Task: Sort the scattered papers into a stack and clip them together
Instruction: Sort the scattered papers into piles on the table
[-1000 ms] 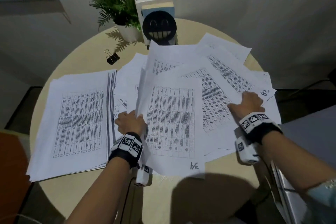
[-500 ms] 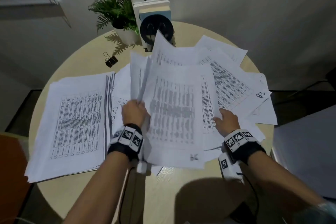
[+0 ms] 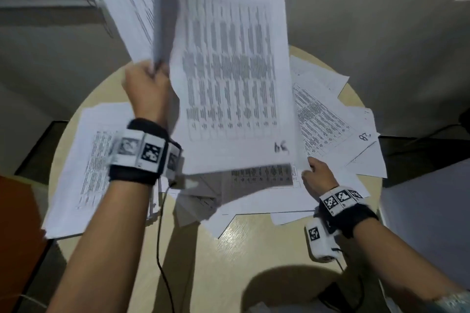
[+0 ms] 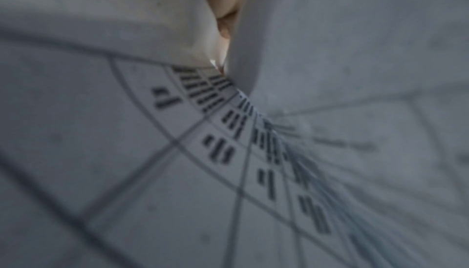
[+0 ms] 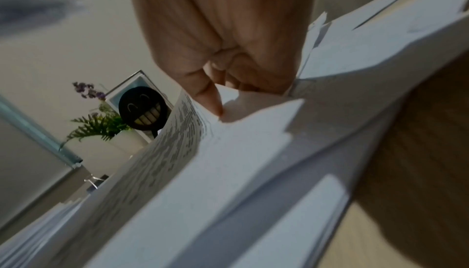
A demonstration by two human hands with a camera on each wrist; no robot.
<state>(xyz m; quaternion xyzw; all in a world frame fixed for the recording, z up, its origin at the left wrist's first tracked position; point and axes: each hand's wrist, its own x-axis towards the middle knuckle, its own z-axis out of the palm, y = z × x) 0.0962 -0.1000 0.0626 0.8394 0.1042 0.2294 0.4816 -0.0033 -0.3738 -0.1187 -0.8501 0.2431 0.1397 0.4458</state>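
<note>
My left hand (image 3: 146,79) is raised high and grips a bundle of printed sheets (image 3: 229,71) by their left edge; they hang tilted above the table. In the left wrist view these sheets (image 4: 152,152) fill the picture, with only a sliver of the hand (image 4: 225,11) showing. My right hand (image 3: 314,175) is down on the scattered papers (image 3: 323,119) at the right. Its thumb (image 5: 210,100) presses on top and the other fingers curl in at the sheets' (image 5: 253,152) edge, pinching them. A tidy stack (image 3: 84,160) lies on the left. The black binder clip (image 5: 95,182) sits at the far edge.
The round beige table (image 3: 254,236) has bare wood near me. A potted plant (image 5: 101,124) and a black smiley bookend (image 5: 142,108) with books stand at the back. A grey surface (image 3: 419,223) adjoins on the right. A wrist cable (image 3: 162,249) hangs below my left arm.
My left hand has lifted its bundle of sheets from the table up high. My right hand has slid left and nearer, from flat on the papers to pinching their edge.
</note>
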